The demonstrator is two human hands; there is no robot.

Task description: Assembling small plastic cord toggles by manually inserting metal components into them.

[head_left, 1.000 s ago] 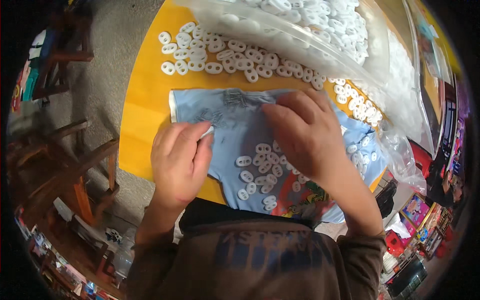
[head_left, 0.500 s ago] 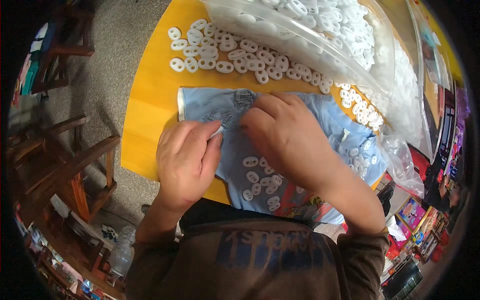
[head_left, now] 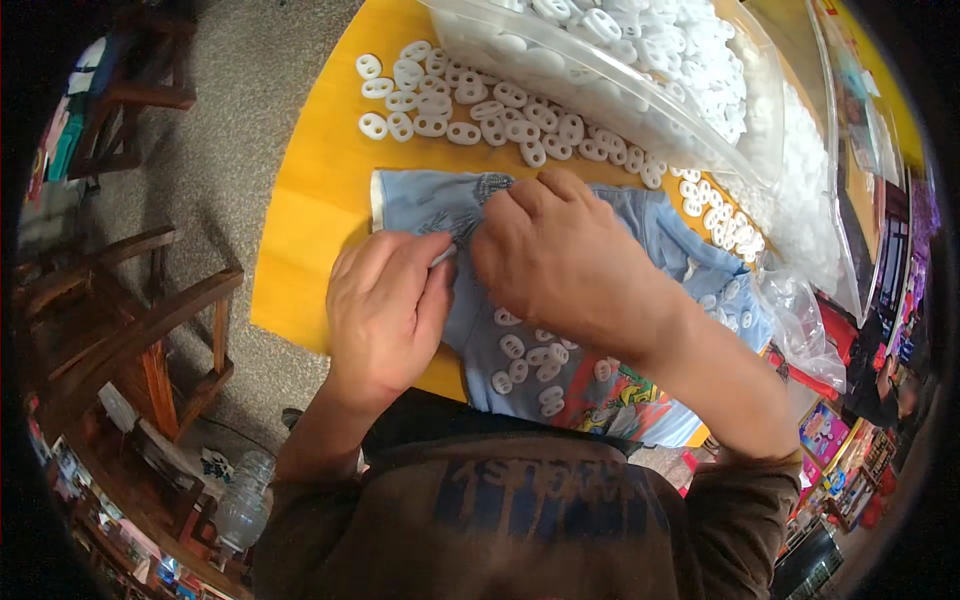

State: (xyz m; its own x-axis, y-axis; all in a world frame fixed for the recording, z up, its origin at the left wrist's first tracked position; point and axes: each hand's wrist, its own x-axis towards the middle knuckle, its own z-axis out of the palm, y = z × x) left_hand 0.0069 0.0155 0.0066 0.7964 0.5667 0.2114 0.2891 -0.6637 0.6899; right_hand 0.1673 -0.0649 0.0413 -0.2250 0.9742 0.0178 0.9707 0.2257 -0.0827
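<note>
My left hand is closed in a pinch; a pale sliver of a small white piece shows between thumb and forefinger. Beside it, my right hand is curled with its fingertips pointing down and hidden, so what it pinches does not show. Both hands are over a light blue printed garment spread on the yellow tabletop. Small dark metallic bits lie in a loose patch on the cloth just beyond my fingers. White oval two-hole plastic pieces are scattered on the garment nearer to me.
A clear plastic bin heaped with white pieces stands at the far right. More two-hole pieces lie on the yellow tabletop before it. A clear plastic bag hangs by the right edge. Wooden chairs stand at left.
My right hand has moved slightly left and closer to my left hand. My left hand keeps its pinch. The table and garment appear shifted a little to the right in view.
</note>
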